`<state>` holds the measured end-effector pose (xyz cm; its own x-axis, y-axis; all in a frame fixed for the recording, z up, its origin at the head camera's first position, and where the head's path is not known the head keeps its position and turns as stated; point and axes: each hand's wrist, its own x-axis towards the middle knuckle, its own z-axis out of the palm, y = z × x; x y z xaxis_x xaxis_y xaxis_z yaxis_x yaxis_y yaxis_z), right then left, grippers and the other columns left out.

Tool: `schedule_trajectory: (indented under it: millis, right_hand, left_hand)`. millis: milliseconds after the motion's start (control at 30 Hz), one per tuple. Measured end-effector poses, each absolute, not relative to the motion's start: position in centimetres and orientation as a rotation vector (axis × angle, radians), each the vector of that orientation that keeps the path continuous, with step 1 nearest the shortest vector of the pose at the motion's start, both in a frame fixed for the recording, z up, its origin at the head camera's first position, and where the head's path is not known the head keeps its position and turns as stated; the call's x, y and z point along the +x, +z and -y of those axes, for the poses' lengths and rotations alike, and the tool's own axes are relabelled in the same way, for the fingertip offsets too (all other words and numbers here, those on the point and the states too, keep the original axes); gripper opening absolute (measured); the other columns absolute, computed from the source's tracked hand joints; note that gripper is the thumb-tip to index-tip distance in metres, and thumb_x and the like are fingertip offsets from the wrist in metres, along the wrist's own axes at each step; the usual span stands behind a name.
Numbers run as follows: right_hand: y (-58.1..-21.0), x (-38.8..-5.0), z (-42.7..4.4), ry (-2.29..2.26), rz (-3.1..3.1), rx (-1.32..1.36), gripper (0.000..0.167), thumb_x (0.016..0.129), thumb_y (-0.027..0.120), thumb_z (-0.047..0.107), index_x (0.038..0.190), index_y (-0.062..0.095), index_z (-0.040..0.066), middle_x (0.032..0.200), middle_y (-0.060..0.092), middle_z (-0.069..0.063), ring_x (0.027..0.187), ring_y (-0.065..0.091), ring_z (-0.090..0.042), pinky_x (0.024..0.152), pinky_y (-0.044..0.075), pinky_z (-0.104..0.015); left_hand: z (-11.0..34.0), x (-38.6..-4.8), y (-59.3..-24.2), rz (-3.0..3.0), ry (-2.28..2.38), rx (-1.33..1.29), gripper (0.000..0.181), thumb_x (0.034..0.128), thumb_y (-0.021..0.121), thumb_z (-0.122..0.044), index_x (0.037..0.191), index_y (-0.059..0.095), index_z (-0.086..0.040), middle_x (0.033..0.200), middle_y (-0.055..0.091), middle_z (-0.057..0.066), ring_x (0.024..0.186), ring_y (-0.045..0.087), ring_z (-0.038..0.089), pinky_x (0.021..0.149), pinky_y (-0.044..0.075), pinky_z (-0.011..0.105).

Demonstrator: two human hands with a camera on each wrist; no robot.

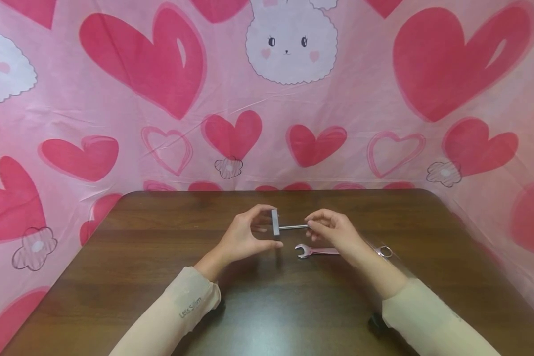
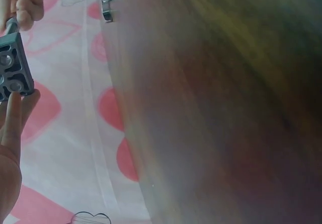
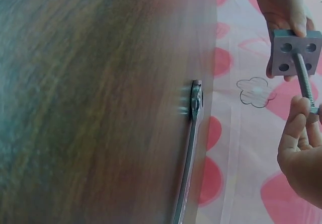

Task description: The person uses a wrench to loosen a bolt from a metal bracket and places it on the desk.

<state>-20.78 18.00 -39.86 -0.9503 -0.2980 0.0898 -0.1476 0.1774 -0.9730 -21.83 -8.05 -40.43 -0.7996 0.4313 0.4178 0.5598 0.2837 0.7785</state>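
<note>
My left hand [image 1: 244,235] holds a small grey square plate [image 1: 275,222] at its edges, between fingers and thumb. In the right wrist view the plate [image 3: 297,53] shows a flat face with several round holes; its other face, in the left wrist view, has recessed pockets [image 2: 15,65]. A threaded metal bolt [image 1: 293,227] sticks out from the middle of the flat face toward the right. The fingertips of my right hand [image 1: 333,227] pinch the bolt's far end, where a small metal end piece [image 3: 314,110] partly shows. Both things are held above the table.
A combination wrench [image 1: 322,250] lies on the dark wooden table [image 1: 267,306], its middle hidden by my right hand and forearm. Its ring end [image 1: 384,251] points right. Behind the table hangs a pink cloth [image 1: 231,99] with hearts.
</note>
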Motion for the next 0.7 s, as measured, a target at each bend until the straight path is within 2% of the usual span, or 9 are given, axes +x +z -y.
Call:
schedule_trajectory:
  millis: [167, 267, 433, 567, 700]
  right_hand:
    - [-39.71, -20.49, -18.04, -1.859, -2.383, -0.486, 0.031, 0.09, 0.07, 0.006, 0.118, 0.061, -0.006, 0.106, 0.07, -0.018, 0.09, 0.071, -0.013, 0.084, 0.056, -0.021]
    - [-39.61, -20.39, -18.08, -1.856, -2.35, -0.506, 0.034, 0.091, 0.069, 0.006, 0.121, 0.06, -0.006, 0.102, 0.071, -0.015, 0.09, 0.072, -0.011, 0.086, 0.056, -0.021]
    - [-39.52, -20.4, -18.04, -1.866, -2.21, -0.478, 0.038, 0.094, 0.066, 0.006, 0.128, 0.056, -0.006, 0.093, 0.073, -0.017, 0.076, 0.071, -0.014, 0.081, 0.061, -0.032]
    - [-39.62, -20.5, -18.09, -1.852, -2.203, -0.477, 0.037, 0.096, 0.063, 0.009, 0.128, 0.055, -0.009, 0.093, 0.071, -0.022, 0.068, 0.067, -0.014, 0.076, 0.061, -0.03]
    - [-39.84, -20.67, -18.2, -1.855, -2.23, -0.488, 0.037, 0.099, 0.06, 0.015, 0.126, 0.057, -0.01, 0.086, 0.07, -0.015, 0.066, 0.065, -0.013, 0.073, 0.059, -0.026]
  left_hand:
    - [8.16, -21.9, -40.59, 2.421, -1.556, -0.92, 0.073, 0.0655, 0.093, -0.014, 0.129, 0.057, -0.015, 0.114, 0.072, 0.008, 0.102, 0.073, 0.023, 0.084, 0.06, 0.026]
    - [8.16, -21.93, -40.65, 2.423, -1.555, -0.915, 0.073, 0.0656, 0.093, -0.014, 0.129, 0.057, -0.016, 0.115, 0.072, 0.008, 0.102, 0.073, 0.023, 0.084, 0.06, 0.027]
    - [8.17, -21.99, -40.72, 2.423, -1.543, -0.909, 0.074, 0.0654, 0.093, -0.015, 0.129, 0.057, -0.016, 0.116, 0.071, 0.007, 0.103, 0.073, 0.022, 0.084, 0.06, 0.027]
    - [8.18, -21.99, -40.77, 2.423, -1.554, -0.916, 0.073, 0.0656, 0.093, -0.014, 0.129, 0.056, -0.015, 0.116, 0.071, 0.007, 0.104, 0.072, 0.022, 0.084, 0.06, 0.027]
    - [8.16, -22.0, -40.79, 2.417, -1.56, -0.922, 0.073, 0.0656, 0.093, -0.014, 0.129, 0.057, -0.015, 0.117, 0.071, 0.007, 0.104, 0.072, 0.023, 0.084, 0.06, 0.027]
